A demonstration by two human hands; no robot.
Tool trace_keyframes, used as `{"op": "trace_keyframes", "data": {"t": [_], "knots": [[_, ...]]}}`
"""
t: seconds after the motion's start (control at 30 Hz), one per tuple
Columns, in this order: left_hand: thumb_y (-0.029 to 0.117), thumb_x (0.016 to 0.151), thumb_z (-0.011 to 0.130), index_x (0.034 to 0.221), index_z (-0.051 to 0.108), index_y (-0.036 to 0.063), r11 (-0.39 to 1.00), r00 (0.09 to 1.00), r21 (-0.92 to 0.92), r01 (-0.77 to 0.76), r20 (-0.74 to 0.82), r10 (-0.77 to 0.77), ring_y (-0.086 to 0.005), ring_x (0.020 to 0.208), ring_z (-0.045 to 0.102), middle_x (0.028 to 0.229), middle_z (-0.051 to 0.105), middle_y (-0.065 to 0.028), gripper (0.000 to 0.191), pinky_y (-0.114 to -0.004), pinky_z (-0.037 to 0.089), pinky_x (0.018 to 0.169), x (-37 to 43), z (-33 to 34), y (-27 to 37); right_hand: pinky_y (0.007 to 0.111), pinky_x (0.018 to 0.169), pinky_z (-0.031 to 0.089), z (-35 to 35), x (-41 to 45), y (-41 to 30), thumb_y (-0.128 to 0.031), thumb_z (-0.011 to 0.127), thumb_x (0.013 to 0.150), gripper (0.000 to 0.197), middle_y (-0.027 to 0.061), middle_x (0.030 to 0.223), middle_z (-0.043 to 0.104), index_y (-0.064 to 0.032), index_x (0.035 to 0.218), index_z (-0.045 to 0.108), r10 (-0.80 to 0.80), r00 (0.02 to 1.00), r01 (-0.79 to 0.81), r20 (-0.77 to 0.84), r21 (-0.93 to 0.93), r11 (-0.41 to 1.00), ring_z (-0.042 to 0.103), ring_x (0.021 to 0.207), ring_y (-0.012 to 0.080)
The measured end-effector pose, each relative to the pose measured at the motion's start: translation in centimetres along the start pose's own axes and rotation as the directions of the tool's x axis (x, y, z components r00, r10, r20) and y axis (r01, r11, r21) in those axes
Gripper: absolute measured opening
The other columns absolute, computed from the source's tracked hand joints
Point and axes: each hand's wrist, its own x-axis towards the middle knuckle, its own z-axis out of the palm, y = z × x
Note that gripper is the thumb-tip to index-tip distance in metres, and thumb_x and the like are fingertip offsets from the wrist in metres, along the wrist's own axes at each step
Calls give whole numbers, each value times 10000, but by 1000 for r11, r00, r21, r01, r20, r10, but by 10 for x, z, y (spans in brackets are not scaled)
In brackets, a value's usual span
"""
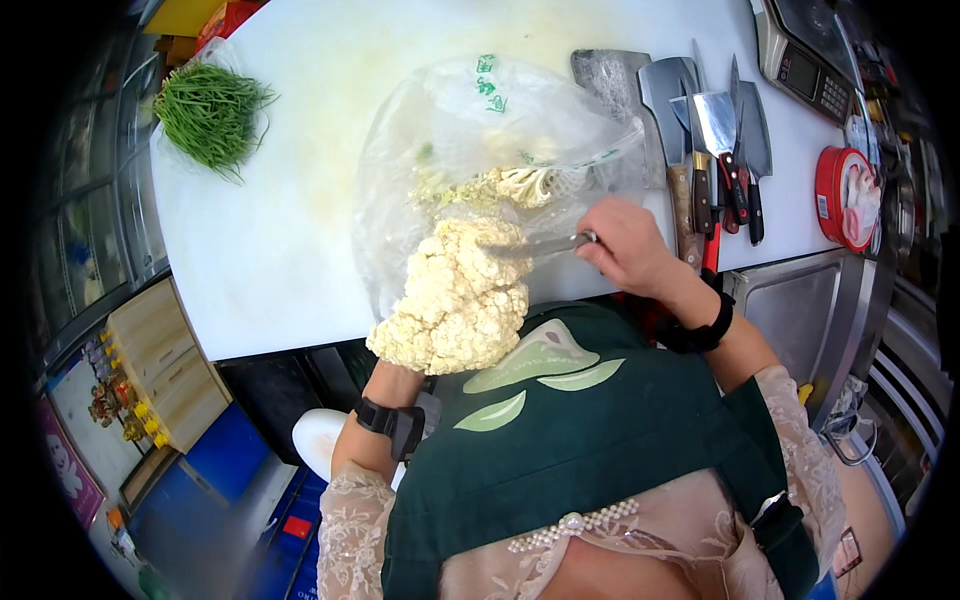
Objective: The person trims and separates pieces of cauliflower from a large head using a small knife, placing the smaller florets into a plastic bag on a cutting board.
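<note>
A large cauliflower head point(465, 300) is held up over the table's near edge. My left hand is hidden beneath it, with only my left wrist point(397, 382) showing below. In my right hand point(626, 244) is a knife point(544, 246), gripped by its handle. Its blurred blade points left and meets the upper florets; how deep it goes I cannot tell. Just beyond lies a clear plastic bag point(390, 142) with green print, spread on the white tabletop point(315, 225). Cut cauliflower pieces point(517, 186) and small crumbs rest on or in the bag.
Several knives and cleavers point(716, 150) lie at the right, close beyond my right hand. Past them are a digital scale point(806, 71) and a red round tin point(844, 196). A bunch of green chives point(214, 116) sits at the far left.
</note>
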Motion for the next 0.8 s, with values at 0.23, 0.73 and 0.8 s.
{"op": "trace_keyframes", "data": {"t": [0.23,0.73,0.8], "knots": [[229,1043,447,1439,424,33,933,984,359,20,-175,46,-268,1214,576,1393,529,-141,442,-409,518,1003,1,-12,12,421,608,449,-7,2,3,-233,689,861,203,116,768,571,-61,890,584,57,998,-57,39,-22,998,582,714,340],[172,999,582,1379,479,-17,830,962,551,85,-263,77,-201,1097,656,1289,614,-125,437,-354,578,900,1,16,24,408,617,433,-5,12,12,-233,662,869,187,119,750,555,-56,872,603,11,1000,-12,11,25,1000,566,695,336],[166,992,592,1401,461,-13,826,964,559,71,-250,86,-215,1121,653,1313,603,-136,466,-364,578,909,1,17,23,407,622,433,-7,12,14,-243,660,874,196,118,751,554,-56,868,602,68,997,-69,29,38,997,566,700,336]]}}
